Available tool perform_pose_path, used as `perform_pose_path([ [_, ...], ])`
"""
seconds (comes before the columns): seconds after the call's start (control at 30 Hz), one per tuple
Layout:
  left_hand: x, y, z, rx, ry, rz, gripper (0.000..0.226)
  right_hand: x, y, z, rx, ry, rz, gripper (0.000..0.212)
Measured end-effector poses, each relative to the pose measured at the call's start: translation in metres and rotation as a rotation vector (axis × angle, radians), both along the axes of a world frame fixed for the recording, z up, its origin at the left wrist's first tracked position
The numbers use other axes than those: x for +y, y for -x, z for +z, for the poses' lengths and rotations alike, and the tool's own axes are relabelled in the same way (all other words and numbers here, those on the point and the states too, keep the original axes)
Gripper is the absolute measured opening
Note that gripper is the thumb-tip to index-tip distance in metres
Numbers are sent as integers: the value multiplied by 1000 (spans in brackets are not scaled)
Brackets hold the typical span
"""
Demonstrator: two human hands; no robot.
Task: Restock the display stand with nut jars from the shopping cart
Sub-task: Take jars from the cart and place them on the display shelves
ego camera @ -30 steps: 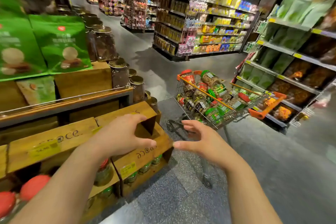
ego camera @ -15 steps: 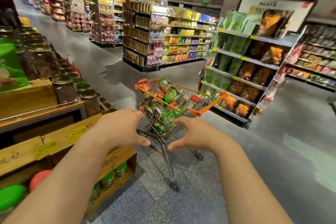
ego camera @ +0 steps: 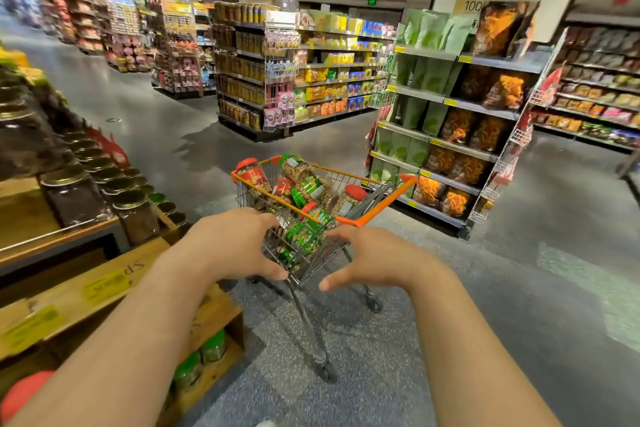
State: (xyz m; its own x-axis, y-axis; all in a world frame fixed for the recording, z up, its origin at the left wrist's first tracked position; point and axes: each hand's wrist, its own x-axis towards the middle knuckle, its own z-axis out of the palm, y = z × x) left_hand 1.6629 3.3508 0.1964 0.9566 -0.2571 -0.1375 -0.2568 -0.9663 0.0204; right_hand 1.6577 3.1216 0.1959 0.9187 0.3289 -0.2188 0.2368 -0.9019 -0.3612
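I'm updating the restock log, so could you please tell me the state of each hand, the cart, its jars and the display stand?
left hand: open, holds nothing, reaching toward the cart.
right hand: open, holds nothing, reaching toward the cart.
shopping cart: upright on the floor, loaded with jars.
nut jars: lids on, heaped on their sides.
display stand: lower shelf partly stocked with green-lidded jars.

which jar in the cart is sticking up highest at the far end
The green-lidded jar at the far rim of the shopping cart. It lies tilted on top of the pile, lid uppermost, above the red-lidded jar at the far left corner.
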Motion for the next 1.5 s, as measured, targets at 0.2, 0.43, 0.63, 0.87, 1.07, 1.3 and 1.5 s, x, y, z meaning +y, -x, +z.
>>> perform_pose_path([
  [0.2, -19, -100, -3, -36, 67, -46, 99, -20, -84, 2, -17, 31, -45, 100],
  [0.43, -37, -231, 6, -51, 70, -95, 101, -34, -203, 15, -25, -7, -107, 101],
  [0.63, -36, -326, 2, -26, 89, -96, 96, -45, -296, 4, 5, -39, -120, 98],
  [0.87, -53, -400, -36, 22, 35, -22, 93, -78, -395, -25, 87, -67, -51, 100],
  [1.07, -78, -464, -65, 83, 118, 183, 89, -117, -502, -41, 126, -108, 83, 101],
  [1.3, -142, -515, -82, 47, 131, 379, 90, -169, -615, -44, 150, -85, 244, 98],
  [1.5, -178, -526, -91, 60, 145, 479, 95, -192, -660, -43, 184, -105, 343, 106],
])
